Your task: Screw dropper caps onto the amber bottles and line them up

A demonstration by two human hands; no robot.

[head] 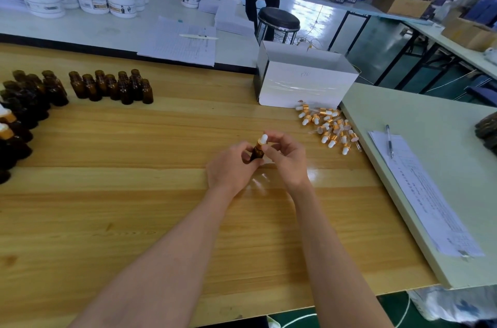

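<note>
Amber glass is massed at the left edge of the table (134, 193): capped bottles (6, 126) are ranked nearest the edge, presumably as the finished line, and open bottles (110, 87) are stood in a cluster further along, within easy reach of the left arm. Near the middle, one bottle (256, 152) is gripped round its body by the left hand (231, 166), fingers curled about it, and is held slightly tilted so that its neck is presented to the other hand. Its cap (262, 140), white bulb uppermost, is pinched between thumb and fingertips of the right hand (289, 159), a hold suited to twisting; whether the thread is fully seated cannot be told. The step in hand is judged to be the screwing-on. To the right, loose caps (329, 128) are heaped just in front of a white box (304, 77), kept close so that the next one can be taken by the right hand. Beyond them, a pen (389, 140) is laid on a sheet (419, 193) on the side table (416, 107).
</note>
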